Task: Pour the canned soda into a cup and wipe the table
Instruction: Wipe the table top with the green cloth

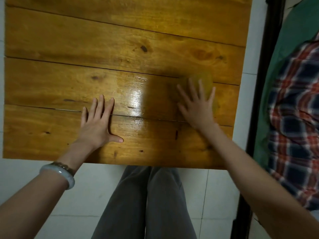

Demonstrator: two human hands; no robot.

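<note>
A yellow-green cloth (208, 80) lies on the wooden plank table (86, 40) at the right side. My right hand (196, 104) presses flat on the cloth with its fingers spread; the hand and cloth are blurred. My left hand (98, 123) rests flat on the tabletop nearer the front edge, fingers straight and thumb out, holding nothing. A wet-looking shine (138, 97) shows on the wood between the two hands. No can or cup is in view.
My legs in grey trousers (146, 204) show below the table's front edge over a white tiled floor (25, 178). To the right stands a dark frame (259, 100) with green fabric and a plaid cloth (296, 109).
</note>
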